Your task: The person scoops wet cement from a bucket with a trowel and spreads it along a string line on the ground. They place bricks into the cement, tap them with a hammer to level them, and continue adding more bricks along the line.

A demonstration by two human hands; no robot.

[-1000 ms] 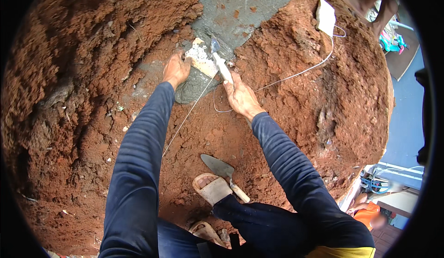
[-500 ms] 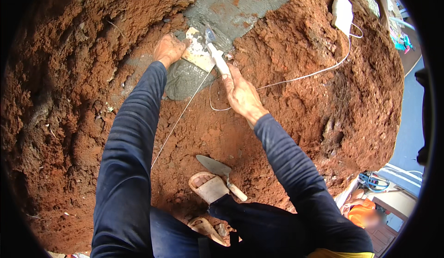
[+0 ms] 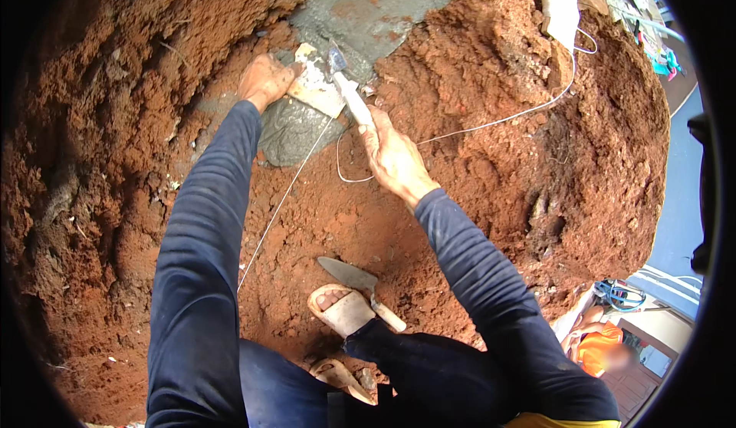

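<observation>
My left hand (image 3: 265, 80) is closed on the left edge of a pale, flat block (image 3: 320, 97) with a rough white and yellowish top. The block sits over wet grey mortar (image 3: 295, 138) on reddish soil. My right hand (image 3: 395, 156) grips the white handle of a hammer (image 3: 354, 104). Its small metal head touches or hovers just above the block's upper right edge; I cannot tell which. A thin white string (image 3: 284, 200) runs from near the block's lower corner toward me.
A pointed trowel (image 3: 350, 273) lies beside my sandalled foot (image 3: 343, 311). Smoothed grey cement (image 3: 376, 2) spreads beyond the block. At the upper right, a white block (image 3: 562, 10) has string attached. Uneven soil rises on the left. A person in orange (image 3: 598, 350) is at the lower right.
The whole view has shifted slightly, so the block and both hands appear a little farther left. My grip on block and hammer looks the same.
</observation>
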